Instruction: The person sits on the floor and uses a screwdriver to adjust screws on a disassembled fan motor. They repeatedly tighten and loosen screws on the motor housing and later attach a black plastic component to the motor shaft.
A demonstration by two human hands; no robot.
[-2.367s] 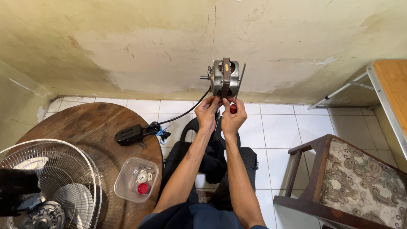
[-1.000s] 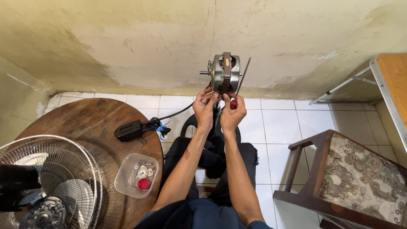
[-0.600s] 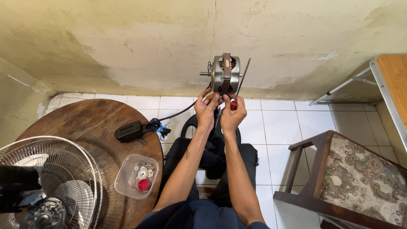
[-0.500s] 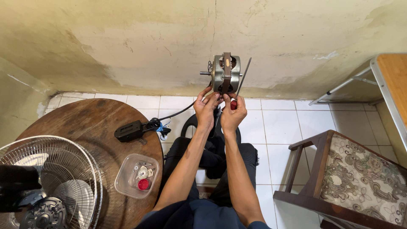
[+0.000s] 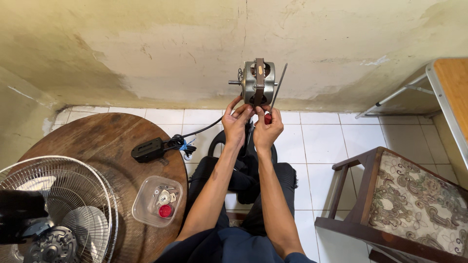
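Fan motor (image 5: 258,83) pinched between left hand (image 5: 237,122) and right hand (image 5: 266,130) — screwdriver (image 5: 273,100) alongside, round wooden table (image 5: 105,146) well left

One fan motor (image 5: 259,82), one screwdriver (image 5: 274,100), one round table (image 5: 105,146), one chair (image 5: 409,199), one fan grille (image 5: 53,209).

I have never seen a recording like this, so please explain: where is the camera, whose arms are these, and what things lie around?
The camera sits on the person's head and looks down, so both arms are their own. The left hand and right hand hold up a metal fan motor; the right hand also grips a screwdriver with a red handle. On the round wooden table lie a black power adapter, a clear plastic container of small parts and a fan grille. A cushioned wooden chair stands at the right.
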